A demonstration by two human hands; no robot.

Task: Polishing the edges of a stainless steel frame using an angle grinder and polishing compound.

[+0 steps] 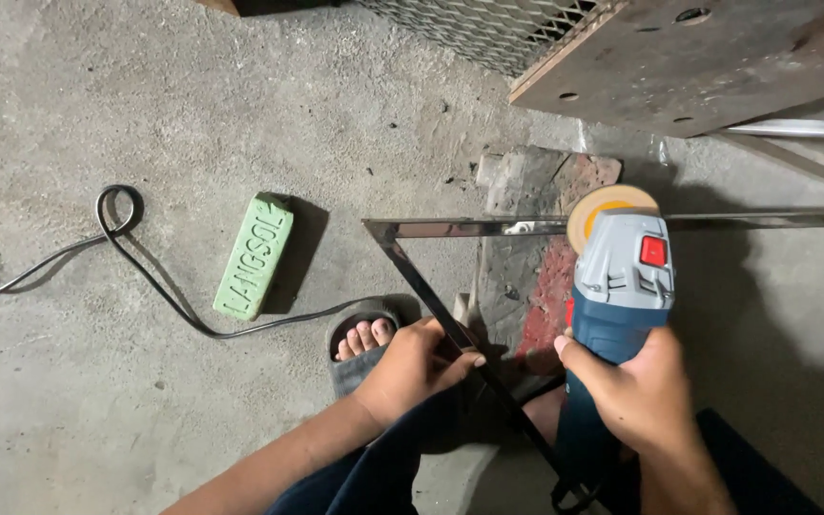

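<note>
My right hand (pixel 636 391) grips the blue body of an angle grinder (pixel 622 286) with a grey head and a red switch. Its tan buffing wheel (pixel 595 205) rests against a shiny metal frame (pixel 460 228) where the horizontal bar crosses a block. My left hand (pixel 417 364) holds the frame's slanted bar (pixel 412 272), pressing it down. The frame's corner points left at mid-picture. The bar lies on a worn brick (pixel 531 277) with red paint.
A green bar of polishing compound (pixel 256 256) lies on the concrete floor to the left. The grinder's black cable (pixel 121 243) loops past it. My sandalled foot (pixel 362 341) sits beside my left hand. A rusty perforated metal plate (pixel 698 57) and wire mesh (pixel 488 29) stand at the top.
</note>
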